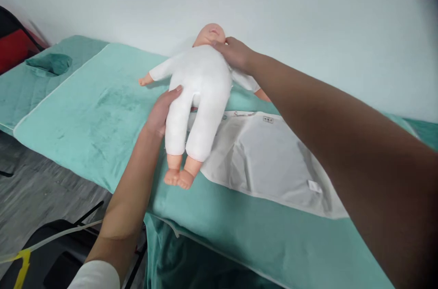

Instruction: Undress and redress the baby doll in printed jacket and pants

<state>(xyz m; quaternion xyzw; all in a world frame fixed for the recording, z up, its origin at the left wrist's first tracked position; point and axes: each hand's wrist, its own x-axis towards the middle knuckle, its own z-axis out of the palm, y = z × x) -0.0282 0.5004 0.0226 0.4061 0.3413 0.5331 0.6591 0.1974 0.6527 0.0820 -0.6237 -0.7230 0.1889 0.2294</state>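
A baby doll with a white cloth body and bare plastic head, hands and feet is held face up over the bed, its feet toward me. My right hand grips it at the neck, with the thumb on the front below the chin and the other fingers mostly hidden behind. Around the hip on the left side my left hand is closed, thumb on top and fingers underneath out of sight. Below and to the right of the doll, a white cloth garment or wrap lies spread flat, partly covered by my right forearm.
A green padded massage bed with a face hole at its left end stands against a white wall. A black chair is at the lower left, near a pale tube with yellow tape. Something red and black stands at the far left.
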